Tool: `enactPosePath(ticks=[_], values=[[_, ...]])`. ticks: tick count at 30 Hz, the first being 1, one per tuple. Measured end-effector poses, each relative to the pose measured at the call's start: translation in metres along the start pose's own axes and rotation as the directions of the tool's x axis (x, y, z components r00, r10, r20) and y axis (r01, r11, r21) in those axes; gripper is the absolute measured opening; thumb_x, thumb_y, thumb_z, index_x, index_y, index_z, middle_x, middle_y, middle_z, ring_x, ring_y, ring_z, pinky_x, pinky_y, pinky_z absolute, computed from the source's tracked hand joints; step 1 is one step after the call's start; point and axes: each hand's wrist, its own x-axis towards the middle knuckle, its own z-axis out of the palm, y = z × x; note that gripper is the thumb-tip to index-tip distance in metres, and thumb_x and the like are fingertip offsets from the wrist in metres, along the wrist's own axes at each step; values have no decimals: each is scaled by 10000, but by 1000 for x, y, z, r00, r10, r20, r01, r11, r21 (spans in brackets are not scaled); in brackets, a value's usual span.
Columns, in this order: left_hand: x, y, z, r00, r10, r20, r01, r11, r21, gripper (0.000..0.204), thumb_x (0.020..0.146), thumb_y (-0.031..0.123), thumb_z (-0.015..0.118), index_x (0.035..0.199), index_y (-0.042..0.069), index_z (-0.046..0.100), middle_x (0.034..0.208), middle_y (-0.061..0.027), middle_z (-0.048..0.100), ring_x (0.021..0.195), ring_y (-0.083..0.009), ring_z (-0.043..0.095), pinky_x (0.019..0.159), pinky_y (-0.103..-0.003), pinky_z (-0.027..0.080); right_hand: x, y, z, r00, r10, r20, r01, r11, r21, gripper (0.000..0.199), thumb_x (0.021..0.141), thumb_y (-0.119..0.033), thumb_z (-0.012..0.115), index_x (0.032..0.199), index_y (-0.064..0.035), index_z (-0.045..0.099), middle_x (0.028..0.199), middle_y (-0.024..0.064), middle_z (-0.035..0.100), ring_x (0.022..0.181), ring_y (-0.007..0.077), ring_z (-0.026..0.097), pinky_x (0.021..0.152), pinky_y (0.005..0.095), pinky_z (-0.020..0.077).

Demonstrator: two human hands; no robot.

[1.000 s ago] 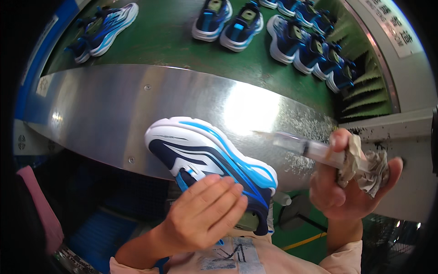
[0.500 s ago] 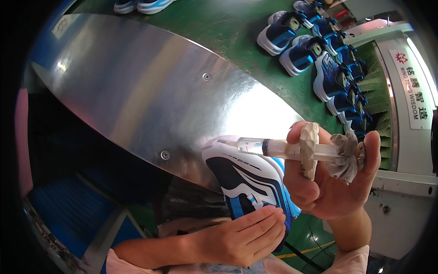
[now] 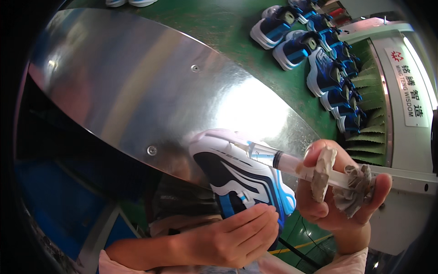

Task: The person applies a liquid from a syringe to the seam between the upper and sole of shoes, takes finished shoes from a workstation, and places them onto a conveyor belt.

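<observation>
My left hand (image 3: 237, 235) is closed over the heel end of a sports shoe (image 3: 237, 173) in white, dark navy and blue. The shoe is tilted on its side, with its white sole edge toward the metal plate. In my right hand (image 3: 337, 205) is a clear plastic syringe (image 3: 292, 165), its thumb on the plunger end and fingers at the flange. Grey-white wrapping covers both the flange and the plunger end. The tip of the syringe meets the shoe near the seam between sole and upper; whether it touches is hard to tell.
A shiny metal plate (image 3: 137, 91) with bolts lies ahead of the shoe. Beyond it, several blue and white shoes (image 3: 296, 50) stand on a green surface (image 3: 219, 27) beside a machine opening hung with green strips (image 3: 372, 137). Another pair (image 3: 130, 2) shows at the far edge.
The syringe has tilted, its plunger end swinging lower and toward the right, while its tip has shifted slightly along the shoe. The view has also moved a little; my left hand keeps its hold.
</observation>
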Motion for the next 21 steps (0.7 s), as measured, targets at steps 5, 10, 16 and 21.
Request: enactPosePath(ticks=[5,10,16,21], values=[[5,3,-4,996,-35,79,36,999,-14,156,802,75,602,946,54,658,995,-84,654,979,-215,628,916,-350,489,-36,23,-33,994,-54,93,26,959,281,1073,674,-836,459,1229,77,363,763,41,511,659,63,453,547,167,342],[7,8,-2,993,-70,99,68,997,24,170,786,62,621,947,70,678,1014,-79,668,991,-222,632,914,-357,487,-64,45,-44,998,-50,46,35,957,287,1062,675,-832,457,1244,55,336,760,35,490,663,73,442,561,185,335],[13,12,-3,990,-76,115,67,994,82,149,756,62,640,899,65,684,944,-91,682,952,-239,643,893,-390,486,-93,63,-45,1000,1,-9,2,922,387,1053,659,-775,538,1269,56,320,923,76,477,726,95,445,638,219,373],[14,13,-2,982,-80,172,60,992,115,148,777,73,625,920,58,661,957,-103,674,964,-270,638,920,-424,474,-113,77,-52,999,38,38,-52,876,479,1045,655,-690,632,1306,56,297,1014,86,489,816,112,461,695,233,385]])
